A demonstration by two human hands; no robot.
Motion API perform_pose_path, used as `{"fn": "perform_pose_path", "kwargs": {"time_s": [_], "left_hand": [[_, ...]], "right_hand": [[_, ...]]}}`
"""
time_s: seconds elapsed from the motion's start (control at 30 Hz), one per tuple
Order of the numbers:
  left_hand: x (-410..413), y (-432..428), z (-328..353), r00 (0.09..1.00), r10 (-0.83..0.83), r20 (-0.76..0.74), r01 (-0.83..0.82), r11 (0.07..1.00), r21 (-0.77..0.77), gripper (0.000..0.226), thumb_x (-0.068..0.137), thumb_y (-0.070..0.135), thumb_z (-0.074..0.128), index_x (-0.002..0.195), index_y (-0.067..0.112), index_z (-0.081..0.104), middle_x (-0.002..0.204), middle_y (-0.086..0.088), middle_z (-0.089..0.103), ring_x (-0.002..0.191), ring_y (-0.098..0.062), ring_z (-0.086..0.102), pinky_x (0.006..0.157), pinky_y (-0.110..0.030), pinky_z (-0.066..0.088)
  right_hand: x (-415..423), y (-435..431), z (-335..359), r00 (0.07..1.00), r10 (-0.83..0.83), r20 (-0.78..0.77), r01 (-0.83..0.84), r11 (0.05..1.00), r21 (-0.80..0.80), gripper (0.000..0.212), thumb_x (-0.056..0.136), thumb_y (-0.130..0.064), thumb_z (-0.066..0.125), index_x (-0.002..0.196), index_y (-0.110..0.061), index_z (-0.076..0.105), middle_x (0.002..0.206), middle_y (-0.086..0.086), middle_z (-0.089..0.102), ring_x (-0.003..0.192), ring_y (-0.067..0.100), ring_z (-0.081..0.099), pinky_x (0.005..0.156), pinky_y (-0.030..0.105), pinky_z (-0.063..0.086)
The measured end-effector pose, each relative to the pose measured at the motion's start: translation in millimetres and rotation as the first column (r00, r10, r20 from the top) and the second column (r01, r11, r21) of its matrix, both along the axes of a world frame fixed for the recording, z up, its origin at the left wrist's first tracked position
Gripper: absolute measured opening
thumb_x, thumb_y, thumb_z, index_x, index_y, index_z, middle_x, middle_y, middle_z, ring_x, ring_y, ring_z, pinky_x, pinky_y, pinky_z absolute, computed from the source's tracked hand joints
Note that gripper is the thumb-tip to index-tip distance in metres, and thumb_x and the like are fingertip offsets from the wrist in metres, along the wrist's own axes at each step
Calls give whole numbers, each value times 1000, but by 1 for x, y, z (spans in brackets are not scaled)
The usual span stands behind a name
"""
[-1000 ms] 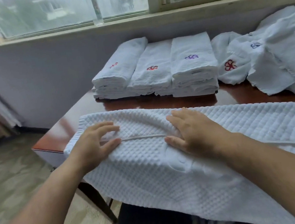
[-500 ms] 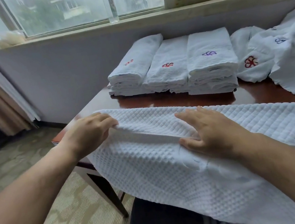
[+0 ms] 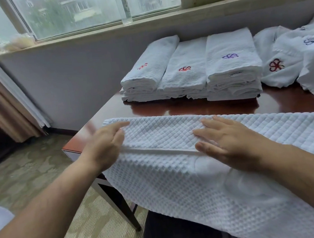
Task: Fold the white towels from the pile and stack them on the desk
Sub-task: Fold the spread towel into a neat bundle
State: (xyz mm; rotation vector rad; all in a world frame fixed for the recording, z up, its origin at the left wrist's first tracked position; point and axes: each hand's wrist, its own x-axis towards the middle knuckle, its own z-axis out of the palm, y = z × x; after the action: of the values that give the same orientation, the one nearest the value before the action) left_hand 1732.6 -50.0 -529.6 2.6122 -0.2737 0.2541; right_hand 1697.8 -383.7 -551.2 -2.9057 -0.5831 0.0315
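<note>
White waffle towel (image 3: 211,181), two hands flat, left hand (image 3: 103,146), right hand (image 3: 229,141), three folded stacks (image 3: 189,70)

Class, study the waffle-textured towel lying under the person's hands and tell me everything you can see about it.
The waffle towel is white, woven in a grid of small raised squares, with a smooth flat hem band running across it between the hands. It lies spread over the near edge of the dark red-brown desk; its front part hangs off towards the person, and it runs out of view to the right. The right hand rests flat on it with straight fingers, beside the hem. The left hand touches its left end, index finger extended.
</note>
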Motion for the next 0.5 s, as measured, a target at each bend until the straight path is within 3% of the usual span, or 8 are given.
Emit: {"fn": "perform_pose_path", "kwargs": {"time_s": [0.1, 0.17, 0.23, 0.5], "left_hand": [[-1, -42, -9, 999, -53, -12, 53, 998, 44, 47, 107, 42, 33, 152, 28, 41, 160, 1, 37, 148, -12, 26, 120, -30, 14], [0, -63, -20, 996, -47, -75, 61, 979, 197, 58, 105, 56, 24, 158, 33, 24, 167, 1, 17, 154, -15, 8, 124, -35, 1], [4, -75, -33, 993, -17, -117, 55, 943, 327, 67, 100, 66, 15, 160, 36, 12, 169, 0, 4, 155, -17, -3, 126, -44, 0], [43, -77, -35, 988, -32, -150, 86, 925, 370, 73, 94, 73, 14, 159, 41, 5, 169, 1, -1, 155, -16, -3, 125, -46, 1]], "right_hand": [[3, -3, 0, 977, -200, 76, 207, 974, -90, 92, 81, -80, -8, 158, -37, 19, 169, 5, 9, 155, 33, 4, 123, 52, 5], [4, -10, -3, 948, -319, 6, 317, 941, -116, 90, 81, -81, -6, 159, -39, 5, 170, 8, -2, 155, 37, -3, 122, 56, 0], [4, -20, -10, 943, -330, -41, 324, 939, -116, 90, 79, -84, -6, 158, -42, -4, 169, 6, -8, 155, 36, -7, 123, 54, -2], [36, -33, -18, 948, -317, 7, 316, 943, -106, 98, 70, -88, -12, 157, -44, -5, 170, 3, -5, 155, 32, -3, 123, 49, 3]]}}
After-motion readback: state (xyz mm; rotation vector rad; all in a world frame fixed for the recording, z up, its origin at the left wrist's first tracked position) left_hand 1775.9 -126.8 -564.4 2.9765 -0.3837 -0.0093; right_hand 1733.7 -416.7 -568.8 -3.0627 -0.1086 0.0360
